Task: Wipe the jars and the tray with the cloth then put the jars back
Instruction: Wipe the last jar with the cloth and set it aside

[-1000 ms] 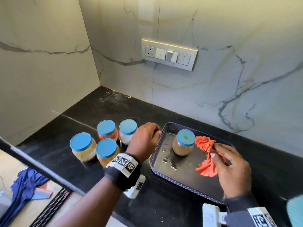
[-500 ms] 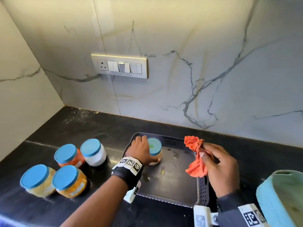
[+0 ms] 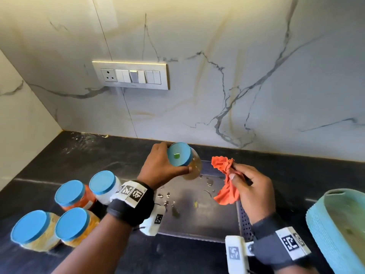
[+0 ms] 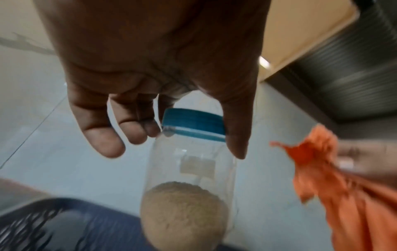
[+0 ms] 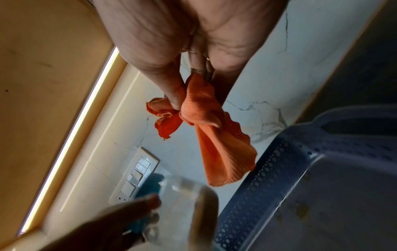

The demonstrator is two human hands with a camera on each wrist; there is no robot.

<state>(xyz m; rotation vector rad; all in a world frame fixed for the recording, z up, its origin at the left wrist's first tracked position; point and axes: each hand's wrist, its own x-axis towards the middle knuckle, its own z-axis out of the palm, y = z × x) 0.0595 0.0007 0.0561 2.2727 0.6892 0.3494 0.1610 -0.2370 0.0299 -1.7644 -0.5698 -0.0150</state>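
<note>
Left hand [image 3: 160,171] grips a clear plastic jar [image 3: 194,167] by its ribbed blue lid [image 3: 179,154], thumb on one side, fingers on the other; jar lifted clear of the tray [image 3: 197,224] and tilted, beige powder [image 4: 182,212] heaped in its lower end, upper part see-through. Label on the jar too blurred to read. Right hand [image 3: 252,190] pinches a crumpled orange cloth [image 3: 225,178], ribbed weave with a scalloped perforated hem, hanging just beside the jar, not touching it. Tray is grey-blue plastic with a lattice rim, flat floor spotted with droplets and small specks; its near-left corner is hidden by the left wrist. Four more blue-lidded jars [image 3: 75,212] stand bunched on the black stone bench [image 3: 79,155] near its front left edge, well clear of the tray; contents orange, white and yellowish, partly hidden behind the forearm. Turquoise ribbed basket [image 3: 335,224] cut off at the right edge. Both wrist views motion-blurred
</note>
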